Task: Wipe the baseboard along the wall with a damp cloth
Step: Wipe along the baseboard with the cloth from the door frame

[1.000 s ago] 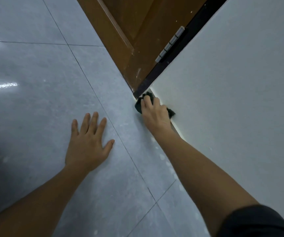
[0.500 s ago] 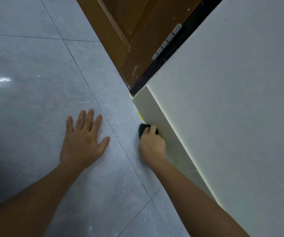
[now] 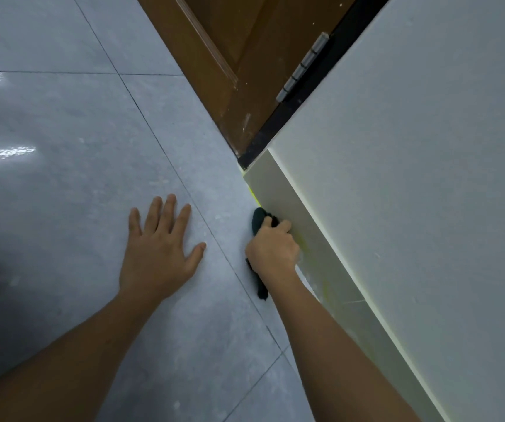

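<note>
A pale baseboard (image 3: 278, 190) runs along the foot of the white wall (image 3: 412, 166), from the dark door frame toward the lower right. My right hand (image 3: 274, 249) is closed around a dark green cloth (image 3: 257, 221) and presses it against the bottom edge of the baseboard, where it meets the floor. A tail of the cloth hangs out below my wrist. My left hand (image 3: 159, 251) lies flat on the grey floor tiles, fingers spread, holding nothing.
A brown wooden door (image 3: 229, 56) with a metal hinge (image 3: 303, 67) and a black frame strip (image 3: 275, 132) closes off the baseboard's far end. Grey floor tiles (image 3: 77, 132) with dusty specks spread out to the left. A yellowish streak marks the baseboard near my right hand.
My right hand has slid the cloth back along the baseboard, away from the door frame toward me. The left hand has stayed flat on the floor.
</note>
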